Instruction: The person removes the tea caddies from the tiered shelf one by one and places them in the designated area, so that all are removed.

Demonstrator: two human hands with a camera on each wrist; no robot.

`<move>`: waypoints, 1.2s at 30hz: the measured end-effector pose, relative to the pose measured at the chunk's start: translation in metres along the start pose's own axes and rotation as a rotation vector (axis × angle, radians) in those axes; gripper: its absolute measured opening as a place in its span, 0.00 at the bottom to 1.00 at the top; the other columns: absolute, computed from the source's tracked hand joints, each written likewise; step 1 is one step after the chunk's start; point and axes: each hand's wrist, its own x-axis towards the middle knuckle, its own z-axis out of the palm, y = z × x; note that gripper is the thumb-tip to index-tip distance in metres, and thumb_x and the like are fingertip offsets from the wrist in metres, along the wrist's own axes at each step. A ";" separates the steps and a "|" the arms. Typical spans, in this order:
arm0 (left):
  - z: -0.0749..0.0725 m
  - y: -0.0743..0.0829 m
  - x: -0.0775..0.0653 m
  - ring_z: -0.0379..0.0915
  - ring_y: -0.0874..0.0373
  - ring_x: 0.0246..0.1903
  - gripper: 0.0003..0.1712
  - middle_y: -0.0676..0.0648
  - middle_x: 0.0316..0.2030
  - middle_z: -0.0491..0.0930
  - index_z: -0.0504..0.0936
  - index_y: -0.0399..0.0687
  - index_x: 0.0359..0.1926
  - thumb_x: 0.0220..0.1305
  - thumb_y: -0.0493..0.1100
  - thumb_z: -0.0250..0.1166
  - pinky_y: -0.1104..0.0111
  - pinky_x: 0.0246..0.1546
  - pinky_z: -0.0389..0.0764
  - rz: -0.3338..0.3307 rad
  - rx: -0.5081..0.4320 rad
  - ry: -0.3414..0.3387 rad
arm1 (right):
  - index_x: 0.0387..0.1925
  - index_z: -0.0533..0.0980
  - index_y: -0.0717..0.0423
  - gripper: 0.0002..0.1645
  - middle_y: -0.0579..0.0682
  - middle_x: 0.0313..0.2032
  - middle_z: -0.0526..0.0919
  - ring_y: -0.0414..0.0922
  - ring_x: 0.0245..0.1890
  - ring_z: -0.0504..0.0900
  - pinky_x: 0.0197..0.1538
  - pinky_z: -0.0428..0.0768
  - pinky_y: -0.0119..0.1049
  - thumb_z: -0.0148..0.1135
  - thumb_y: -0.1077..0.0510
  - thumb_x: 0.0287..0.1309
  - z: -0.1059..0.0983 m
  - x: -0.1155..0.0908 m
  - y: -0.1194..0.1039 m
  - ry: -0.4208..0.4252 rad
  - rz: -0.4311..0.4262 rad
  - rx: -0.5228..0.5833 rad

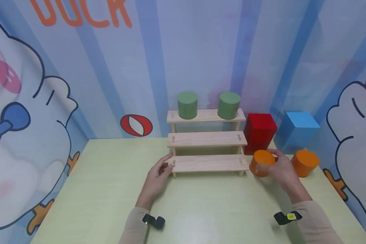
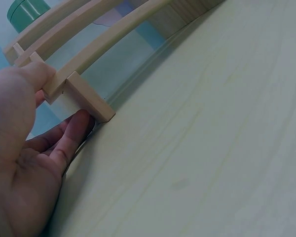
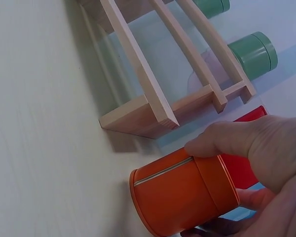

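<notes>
"Tin (image 1: 258, 160) in hand, the orange one: where is it?"

"At 4 o'clock of the wooden stand (image 1: 207, 138), just off its end. The right hand (image 1: 283, 172) grasps it, thumb against fingers; whether its base meets the table (image 1: 201, 203), I can't tell."

"And the left hand (image 1: 155, 177)?"

"At the stand's 8 o'clock, gripping the end of the bottom board."

"How would you handle this well?"

"I'd bear on the tin's body, since the hold sits near the lid and a lid could slip. Upright, clear of the board's end, with the left hand steadying rather than pushing."

"Neighbours?"

"From that tin, red block (image 1: 259, 132) at 12, blue block (image 1: 297, 132) at 2, second orange tin (image 1: 305, 164) at 3. Two green tins (image 1: 187, 106) top the stand, at its 11 and 1."

"Anything to read?"

"Orange lettering (image 1: 117, 13), seemingly DUCK, cropped on the backdrop (image 1: 195, 51) between 10 and 11 from the stand. No brand I can make out on the tins. The yellow patch (image 1: 291, 216) on the right wrist is too small to read."
</notes>
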 end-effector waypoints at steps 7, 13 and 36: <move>0.000 -0.001 0.000 0.79 0.51 0.62 0.27 0.49 0.63 0.84 0.76 0.81 0.78 0.85 0.52 0.64 0.50 0.67 0.79 -0.003 0.003 0.001 | 0.91 0.39 0.59 0.75 0.76 0.83 0.55 0.76 0.76 0.63 0.73 0.74 0.71 0.83 0.50 0.64 -0.005 -0.008 -0.007 0.016 -0.024 -0.049; -0.001 -0.004 0.002 0.79 0.51 0.62 0.26 0.48 0.62 0.83 0.75 0.82 0.78 0.86 0.54 0.63 0.49 0.67 0.79 0.007 0.016 0.000 | 0.91 0.39 0.57 0.70 0.76 0.85 0.50 0.80 0.79 0.59 0.69 0.75 0.75 0.79 0.50 0.69 -0.023 -0.028 -0.032 0.075 -0.096 -0.046; -0.001 -0.004 -0.001 0.80 0.52 0.60 0.26 0.48 0.61 0.84 0.76 0.82 0.78 0.86 0.55 0.63 0.52 0.64 0.81 0.021 -0.014 -0.011 | 0.90 0.52 0.25 0.66 0.48 0.87 0.60 0.54 0.85 0.63 0.80 0.70 0.58 0.84 0.37 0.61 -0.009 -0.004 -0.164 0.271 -0.492 0.278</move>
